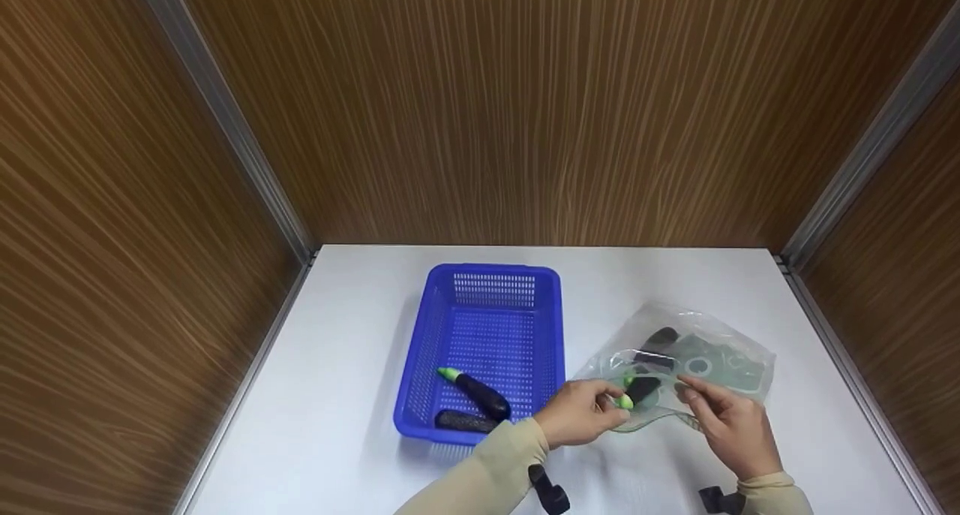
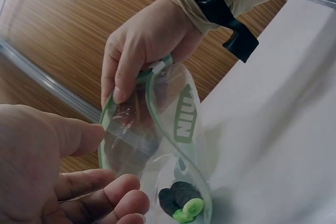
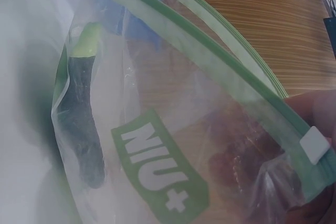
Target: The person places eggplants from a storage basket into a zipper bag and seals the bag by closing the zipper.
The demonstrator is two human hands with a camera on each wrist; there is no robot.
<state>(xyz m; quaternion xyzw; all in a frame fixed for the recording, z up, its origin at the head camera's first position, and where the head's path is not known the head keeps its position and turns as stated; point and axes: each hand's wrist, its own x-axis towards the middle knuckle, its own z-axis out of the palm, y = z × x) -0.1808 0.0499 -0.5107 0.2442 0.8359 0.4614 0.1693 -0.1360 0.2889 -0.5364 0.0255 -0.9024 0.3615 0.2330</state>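
A clear zip bag (image 1: 724, 357) with a green zip and printed patch stands with its mouth parted. My right hand (image 1: 735, 425) pinches the zip edge near the white slider (image 3: 315, 145). By the opposite side of the mouth is my left hand (image 1: 585, 412), its fingers loosely bent with nothing between them; whether it touches the rim cannot be told. Dark eggplants (image 2: 181, 195) with bright green stem ends lie at the bottom of the bag. Through the plastic, one eggplant (image 3: 84, 119) shows at full length.
Left of the bag, a blue perforated basket (image 1: 555, 320) stands on the white table (image 1: 322, 365). Inside it are an eggplant (image 1: 480, 395) with a green end and another dark eggplant (image 1: 461, 422) by the near wall. Wood-patterned panels (image 1: 525, 124) enclose the table.
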